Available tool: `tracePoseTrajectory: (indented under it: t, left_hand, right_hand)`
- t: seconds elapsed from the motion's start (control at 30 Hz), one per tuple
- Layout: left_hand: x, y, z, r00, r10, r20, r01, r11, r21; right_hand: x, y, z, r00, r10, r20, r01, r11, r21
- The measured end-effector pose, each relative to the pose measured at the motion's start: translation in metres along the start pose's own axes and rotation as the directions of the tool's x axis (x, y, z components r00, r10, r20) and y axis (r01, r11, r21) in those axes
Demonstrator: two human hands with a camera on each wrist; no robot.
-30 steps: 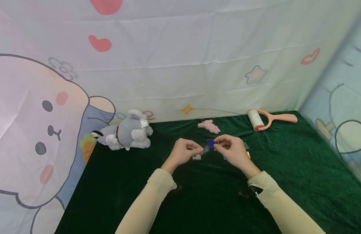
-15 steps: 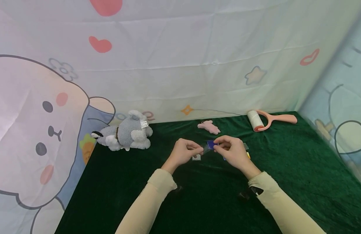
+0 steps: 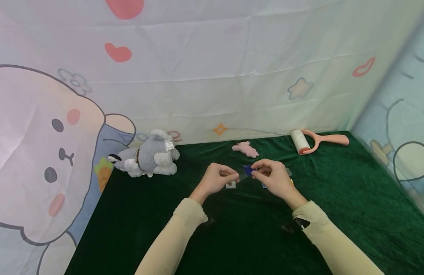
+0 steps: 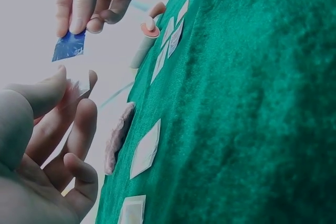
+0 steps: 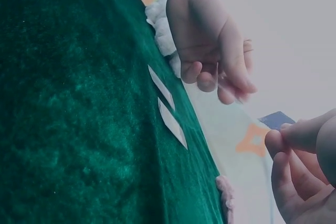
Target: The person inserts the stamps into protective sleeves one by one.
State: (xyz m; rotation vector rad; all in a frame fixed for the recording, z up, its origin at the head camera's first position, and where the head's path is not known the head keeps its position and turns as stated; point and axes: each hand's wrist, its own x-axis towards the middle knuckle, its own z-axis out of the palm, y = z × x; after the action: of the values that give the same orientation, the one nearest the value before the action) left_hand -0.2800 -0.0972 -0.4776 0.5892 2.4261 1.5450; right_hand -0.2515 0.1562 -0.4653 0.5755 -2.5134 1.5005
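Over the green cloth, my left hand [image 3: 216,178] pinches a small clear plastic sleeve [image 4: 79,87] between thumb and fingers. My right hand [image 3: 271,176] holds a small shiny blue square [image 4: 69,46] by its edge; whether it is a card or a packet I cannot tell. In the left wrist view a narrow gap separates the blue square from the sleeve. A pale flat piece [image 3: 231,185] lies on the cloth below the left hand, and the right wrist view shows two such pieces [image 5: 172,124]. Several more flat pieces [image 4: 176,39] lie by the right hand, partly hidden by it in the head view.
A grey and white plush toy [image 3: 150,154] lies at the back left. Behind the hands is a small pink toy [image 3: 246,149]. A lint roller [image 3: 301,142] with a pink handle sits at the back right, before a printed fabric backdrop [image 3: 198,95].
The blue square has dipped a little and the clear sleeve has turned slightly beside it. Both hands keep almost the same place and grip.
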Motion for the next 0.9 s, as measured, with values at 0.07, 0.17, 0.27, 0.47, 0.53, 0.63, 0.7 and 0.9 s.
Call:
tracePoseTrajectory:
  t: [0.07, 0.17, 0.27, 0.47, 0.53, 0.63, 0.7, 0.9]
  left_hand:
    - [0.0001, -0.0008, -0.0003, 1.0, 0.013, -0.001, -0.013, 1.0, -0.017]
    - [0.0008, -0.0019, -0.0005, 0.999, 0.034, -0.003, -0.034, 0.999, -0.032]
    - [0.001, -0.0015, 0.0, 0.999, 0.039, -0.002, -0.039, 0.998, -0.043]
    - [0.001, -0.0005, 0.0028, 0.999, 0.036, 0.001, -0.035, 0.998, -0.06]
    - [0.0011, -0.0004, 0.0031, 0.999, 0.036, 0.002, -0.036, 0.997, -0.062]
    - [0.001, -0.0005, 0.0029, 0.999, 0.035, -0.001, -0.035, 0.997, -0.064]
    - [0.0007, -0.0003, 0.0024, 0.999, 0.033, -0.007, -0.033, 0.997, -0.067]
    - [0.0007, 0.0001, 0.002, 0.999, 0.038, -0.022, -0.04, 0.996, -0.079]
  right_hand:
    - [-0.0003, 0.0017, -0.0003, 1.0, -0.001, 0.004, 0.001, 1.0, 0.002]
    - [-0.0002, 0.0039, -0.0003, 1.0, -0.005, 0.009, 0.005, 1.0, 0.005]
    - [0.0, 0.0051, 0.0, 1.0, -0.011, 0.011, 0.011, 1.0, 0.014]
    - [0.0002, 0.0048, 0.0016, 1.0, -0.017, -0.012, 0.017, 1.0, 0.019]
    - [0.0001, 0.0038, 0.0019, 1.0, -0.011, -0.021, 0.011, 1.0, 0.023]
    - [-0.0003, 0.0026, 0.0023, 1.0, -0.004, -0.027, 0.004, 1.0, 0.022]
    - [-0.0005, 0.0015, 0.0024, 1.0, -0.001, -0.026, 0.001, 1.0, 0.019]
    - [-0.0004, 0.0026, 0.004, 1.0, -0.002, -0.005, 0.002, 1.0, 0.022]
